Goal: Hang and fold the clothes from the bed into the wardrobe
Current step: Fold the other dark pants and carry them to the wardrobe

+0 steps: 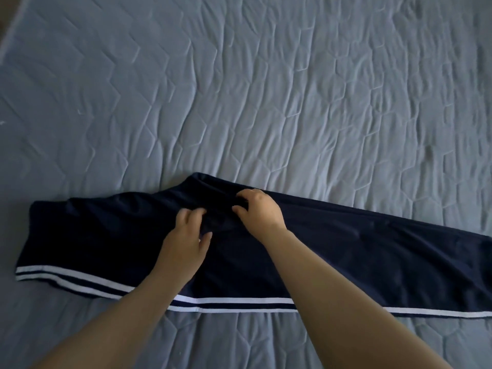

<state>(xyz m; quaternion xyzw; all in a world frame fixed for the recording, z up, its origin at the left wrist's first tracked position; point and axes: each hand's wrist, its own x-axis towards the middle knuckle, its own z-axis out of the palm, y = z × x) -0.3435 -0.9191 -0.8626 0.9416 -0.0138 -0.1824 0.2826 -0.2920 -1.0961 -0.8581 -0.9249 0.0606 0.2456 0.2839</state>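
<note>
Dark navy track trousers [359, 251] with two white side stripes lie flat across the near part of the bed, waistband end at the left, legs running off the right edge of the view. My left hand [186, 235] is on the middle of the trousers with fingers curled into the fabric at the crotch area. Just right of it, my right hand [259, 209] pinches a fold of the same fabric between curled fingers and thumb. Both forearms reach in from the bottom edge.
The bed is covered by a grey-blue quilted cover [266, 89], wrinkled, filling almost the whole view. A strip of darker floor [8, 14] shows at the top left corner beyond the bed's edge.
</note>
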